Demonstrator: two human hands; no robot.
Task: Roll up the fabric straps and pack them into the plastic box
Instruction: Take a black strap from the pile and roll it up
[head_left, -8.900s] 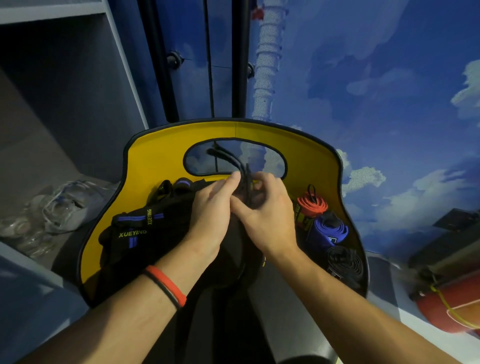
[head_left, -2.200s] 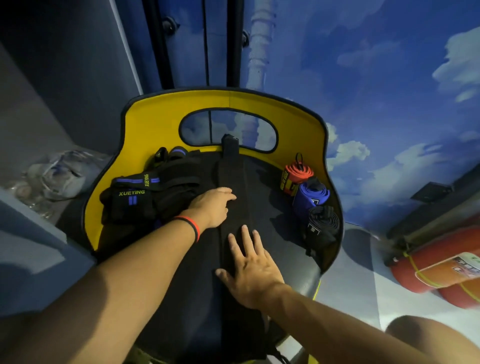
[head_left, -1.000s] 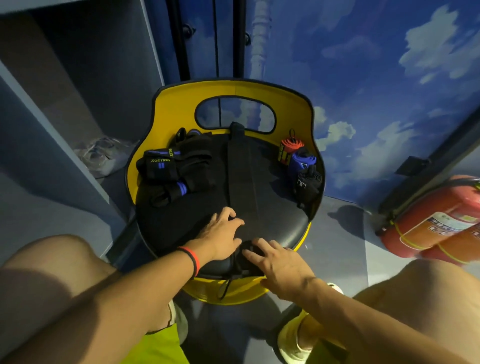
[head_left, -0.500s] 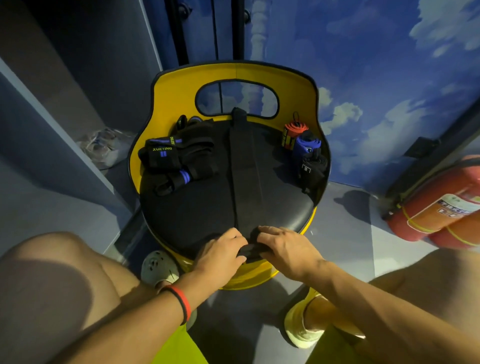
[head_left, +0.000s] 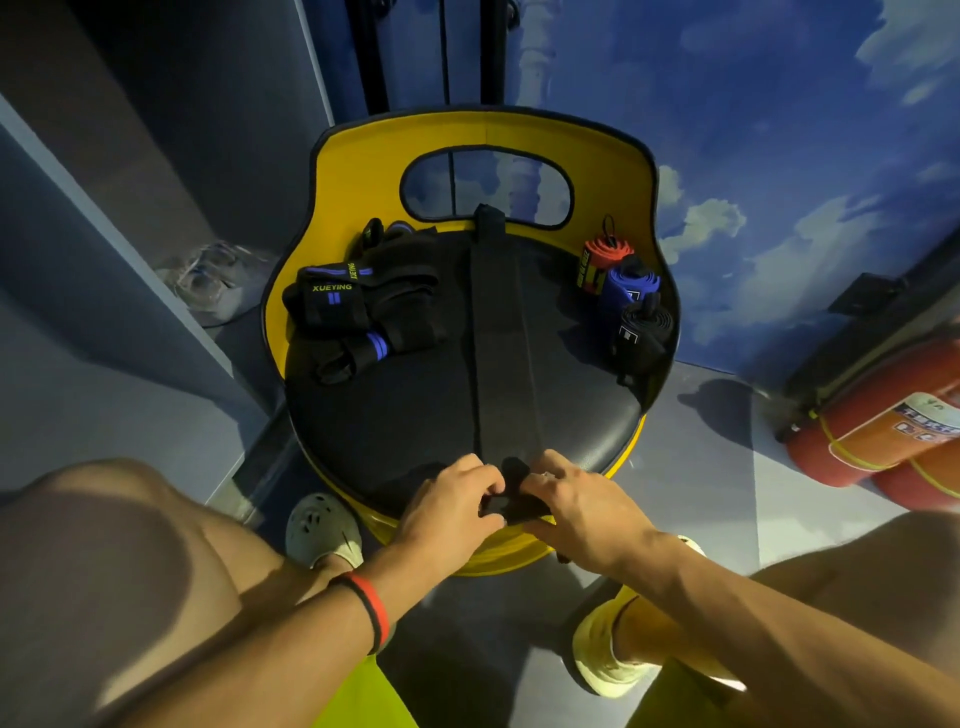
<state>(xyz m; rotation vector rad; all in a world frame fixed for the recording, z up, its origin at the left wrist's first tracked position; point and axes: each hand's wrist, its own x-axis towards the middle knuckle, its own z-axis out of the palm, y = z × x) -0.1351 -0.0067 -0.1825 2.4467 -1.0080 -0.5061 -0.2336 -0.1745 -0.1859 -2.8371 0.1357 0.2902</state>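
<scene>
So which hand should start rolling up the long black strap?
Probably both: the left hand and right hand both pinch the near end of the black strap, equally close.

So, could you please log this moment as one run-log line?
step: starting roll | both hands: left hand, right hand pinch black strap near end | done: three rolls | box: unseen
</scene>
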